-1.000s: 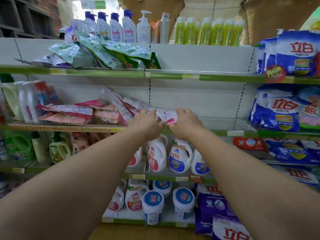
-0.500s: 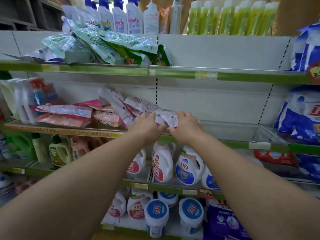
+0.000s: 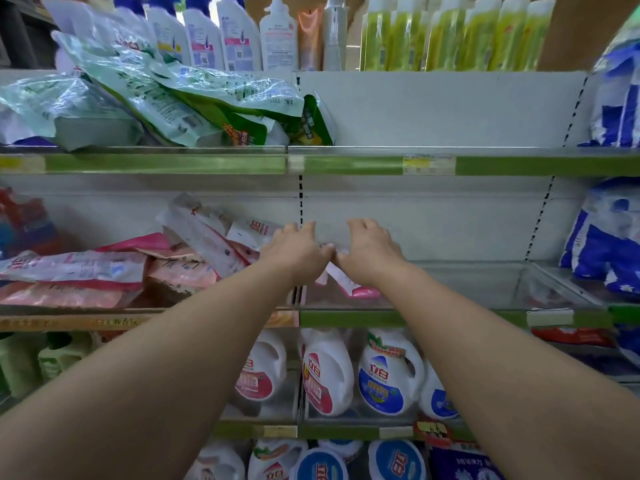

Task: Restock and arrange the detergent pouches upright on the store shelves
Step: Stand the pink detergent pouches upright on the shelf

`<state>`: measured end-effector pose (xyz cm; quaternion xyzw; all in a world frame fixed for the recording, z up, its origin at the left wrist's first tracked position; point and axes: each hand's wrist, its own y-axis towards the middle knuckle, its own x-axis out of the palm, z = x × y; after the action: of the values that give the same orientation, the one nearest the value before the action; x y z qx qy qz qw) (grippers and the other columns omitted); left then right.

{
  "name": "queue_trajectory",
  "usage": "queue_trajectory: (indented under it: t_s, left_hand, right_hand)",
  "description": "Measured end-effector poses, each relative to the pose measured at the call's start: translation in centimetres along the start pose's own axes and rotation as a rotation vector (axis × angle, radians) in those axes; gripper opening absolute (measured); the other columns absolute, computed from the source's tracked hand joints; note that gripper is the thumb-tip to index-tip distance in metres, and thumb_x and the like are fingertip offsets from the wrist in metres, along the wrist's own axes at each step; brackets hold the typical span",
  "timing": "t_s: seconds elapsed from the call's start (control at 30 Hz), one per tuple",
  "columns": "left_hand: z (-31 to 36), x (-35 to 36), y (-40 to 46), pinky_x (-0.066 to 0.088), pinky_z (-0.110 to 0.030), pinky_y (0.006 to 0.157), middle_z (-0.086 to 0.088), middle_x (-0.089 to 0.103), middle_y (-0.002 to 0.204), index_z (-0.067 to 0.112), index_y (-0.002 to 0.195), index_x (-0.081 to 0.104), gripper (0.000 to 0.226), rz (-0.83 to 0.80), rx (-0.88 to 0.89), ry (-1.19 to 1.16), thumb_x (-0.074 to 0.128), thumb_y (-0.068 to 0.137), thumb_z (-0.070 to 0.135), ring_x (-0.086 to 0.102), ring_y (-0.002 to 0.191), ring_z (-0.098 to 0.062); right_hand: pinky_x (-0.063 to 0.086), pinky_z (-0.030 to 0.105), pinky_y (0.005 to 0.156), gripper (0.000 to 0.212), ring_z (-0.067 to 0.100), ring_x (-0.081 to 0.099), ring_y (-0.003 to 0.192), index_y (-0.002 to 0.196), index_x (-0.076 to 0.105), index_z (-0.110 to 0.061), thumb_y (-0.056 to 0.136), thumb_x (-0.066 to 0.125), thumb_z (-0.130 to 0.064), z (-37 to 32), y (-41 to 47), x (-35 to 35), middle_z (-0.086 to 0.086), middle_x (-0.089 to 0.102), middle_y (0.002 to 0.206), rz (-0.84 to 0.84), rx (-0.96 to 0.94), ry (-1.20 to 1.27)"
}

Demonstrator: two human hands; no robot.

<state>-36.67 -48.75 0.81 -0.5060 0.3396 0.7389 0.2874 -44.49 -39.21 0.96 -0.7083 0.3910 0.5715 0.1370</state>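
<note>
- Both hands, left hand and right hand, grip one pink-and-white pouch over the middle shelf, its lower end touching the shelf floor
- Just left, a heap of pink pouches lies flat and slumped
- Green pouches sprawl on the shelf above
- White detergent jugs stand below

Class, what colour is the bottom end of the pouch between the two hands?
Pink, below a white body; head view.
</note>
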Motion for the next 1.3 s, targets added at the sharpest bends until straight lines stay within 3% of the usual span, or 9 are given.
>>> queue_trajectory:
  t_s: [0.17,0.6,0.83,1.3]
  left_hand:
    - [-1.2,0.7,2.7,0.025,-0.049,0.113,-0.012,0.021,0.156,0.019,0.153,0.012,0.068,-0.018,0.02,-0.021,0.036,0.097,0.051,0.021,0.143,-0.031]
    - [-0.4,1.8,7.5,0.032,-0.05,0.108,-0.015,0.032,0.149,0.019,0.148,0.023,0.063,-0.009,0.016,-0.011,0.039,0.096,0.05,0.034,0.133,-0.035]
    - [0.5,5.3,10.0,0.029,-0.049,0.11,-0.007,0.017,0.158,0.023,0.153,0.011,0.067,-0.1,-0.063,0.013,0.033,0.097,0.054,0.022,0.143,-0.031]
    - [1.1,13.1,12.4,0.028,-0.045,0.11,-0.01,0.022,0.155,0.022,0.152,0.014,0.067,-0.185,-0.146,-0.054,0.038,0.096,0.05,0.023,0.141,-0.031]
  right_hand:
    - [0.031,0.04,0.103,0.063,0.028,0.028,0.135,0.144,0.027,-0.016,0.093,0.048,-0.046,-0.1,2.1,1.1,0.007,0.028,0.148,0.004,0.03,-0.015]
    - [0.029,0.042,0.105,0.063,0.029,0.026,0.135,0.145,0.024,-0.015,0.093,0.048,-0.041,1.5,7.0,1.7,0.008,0.026,0.149,-0.006,-0.007,0.01]
    - [0.031,0.038,0.102,0.06,0.027,0.031,0.133,0.142,0.028,-0.019,0.093,0.049,-0.046,4.7,9.7,3.6,0.004,0.03,0.146,-0.06,0.035,-0.001]
    - [0.033,0.044,0.107,0.083,0.03,0.029,0.134,0.145,0.024,-0.014,0.082,0.06,-0.052,11.1,12.9,9.9,0.009,0.032,0.144,-0.182,-0.049,-0.005]
